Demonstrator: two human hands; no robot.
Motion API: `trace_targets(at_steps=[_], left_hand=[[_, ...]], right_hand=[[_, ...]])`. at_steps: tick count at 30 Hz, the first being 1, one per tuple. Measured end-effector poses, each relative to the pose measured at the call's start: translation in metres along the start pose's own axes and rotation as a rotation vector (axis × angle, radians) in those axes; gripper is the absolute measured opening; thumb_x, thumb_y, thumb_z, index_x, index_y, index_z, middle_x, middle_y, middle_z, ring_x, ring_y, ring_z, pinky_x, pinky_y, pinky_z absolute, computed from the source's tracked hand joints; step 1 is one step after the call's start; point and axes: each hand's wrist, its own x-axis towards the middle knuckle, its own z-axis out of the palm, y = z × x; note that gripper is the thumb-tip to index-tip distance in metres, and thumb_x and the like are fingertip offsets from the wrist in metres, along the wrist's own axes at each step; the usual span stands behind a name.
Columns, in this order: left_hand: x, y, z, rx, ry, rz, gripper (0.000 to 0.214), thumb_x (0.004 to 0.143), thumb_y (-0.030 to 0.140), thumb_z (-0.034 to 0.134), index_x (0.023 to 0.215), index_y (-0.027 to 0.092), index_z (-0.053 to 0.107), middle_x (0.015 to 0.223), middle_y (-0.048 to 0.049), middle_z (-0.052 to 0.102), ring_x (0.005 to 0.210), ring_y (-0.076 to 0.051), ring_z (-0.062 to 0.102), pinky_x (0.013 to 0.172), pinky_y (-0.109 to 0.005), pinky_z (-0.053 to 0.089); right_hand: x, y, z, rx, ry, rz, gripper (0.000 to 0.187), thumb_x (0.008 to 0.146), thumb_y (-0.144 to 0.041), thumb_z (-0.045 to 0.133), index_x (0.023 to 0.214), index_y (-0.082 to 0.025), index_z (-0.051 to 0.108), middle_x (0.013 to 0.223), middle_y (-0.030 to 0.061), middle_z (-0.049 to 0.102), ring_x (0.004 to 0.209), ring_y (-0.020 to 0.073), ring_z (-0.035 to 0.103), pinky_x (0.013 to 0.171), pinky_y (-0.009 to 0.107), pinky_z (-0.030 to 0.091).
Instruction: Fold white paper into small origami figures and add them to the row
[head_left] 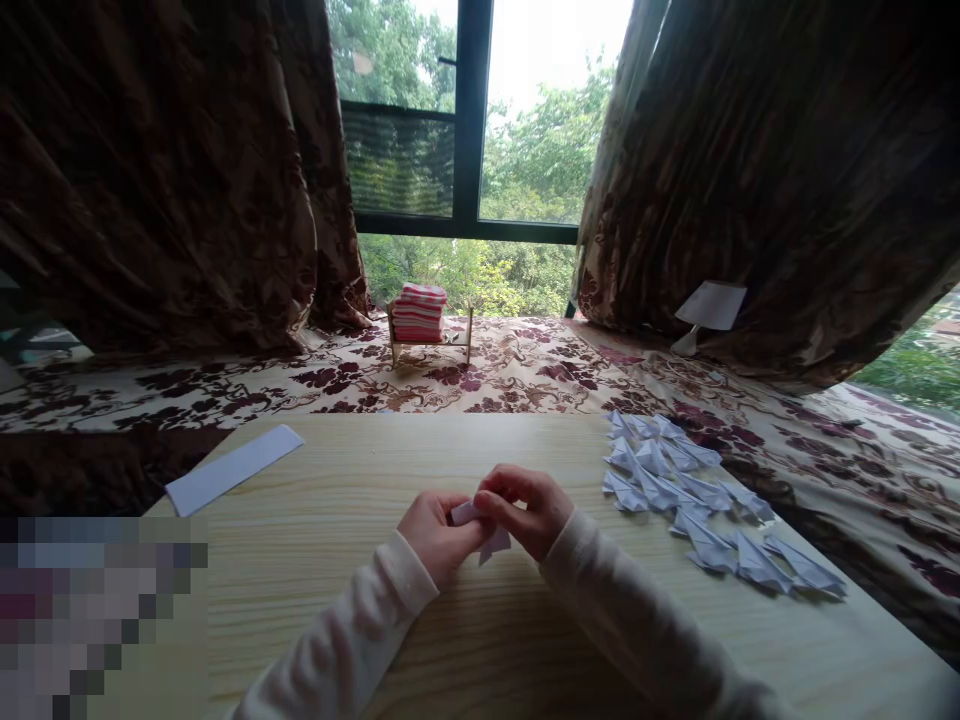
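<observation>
Over the middle of the wooden table, my left hand and my right hand meet on one small piece of folded white paper. Both hands are closed, thumbs and fingers pinching it from either side. Part of the paper juts out below the fingers and a bit shows between the thumbs; the rest is hidden. To the right lie several folded white paper pieces with pointed ends, set out in rough rows. At the left rests a flat stack of white paper strips.
The pale wooden table borders a ledge covered in floral cloth. On that ledge stand a small wooden rack with folded red-and-white striped cloths and a white lamp. Dark patterned curtains flank the window.
</observation>
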Motion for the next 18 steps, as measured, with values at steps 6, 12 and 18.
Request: trace_targets(at_steps=[6, 12, 18], left_hand=[[-0.009, -0.001, -0.009, -0.003, 0.009, 0.038, 0.033, 0.068, 0.041, 0.058, 0.070, 0.009, 0.066, 0.062, -0.0036, 0.060, 0.060, -0.014, 0.049, 0.056, -0.024, 0.035], [-0.011, 0.000, -0.011, 0.051, 0.070, 0.086, 0.030, 0.067, 0.038, 0.057, 0.060, 0.009, 0.063, 0.058, -0.0013, 0.050, 0.057, -0.012, 0.043, 0.052, -0.024, 0.032], [-0.015, 0.006, -0.013, 0.101, 0.139, 0.087, 0.023, 0.064, 0.026, 0.054, 0.045, 0.013, 0.053, 0.052, 0.0025, 0.041, 0.051, -0.010, 0.039, 0.047, -0.023, 0.028]], right_hand=[[-0.001, 0.002, 0.001, 0.150, -0.013, 0.046, 0.021, 0.074, -0.032, 0.057, 0.065, -0.013, 0.056, 0.056, -0.0009, 0.052, 0.052, 0.0098, 0.045, 0.049, 0.022, 0.037], [-0.003, 0.005, 0.008, 0.187, -0.047, 0.089, 0.025, 0.075, -0.037, 0.056, 0.066, -0.013, 0.056, 0.056, -0.0017, 0.050, 0.052, 0.0092, 0.042, 0.049, 0.022, 0.035], [-0.004, 0.007, 0.017, 0.112, -0.075, 0.129, 0.035, 0.077, -0.046, 0.049, 0.064, -0.014, 0.055, 0.052, -0.0027, 0.045, 0.050, 0.0091, 0.041, 0.047, 0.021, 0.034]])
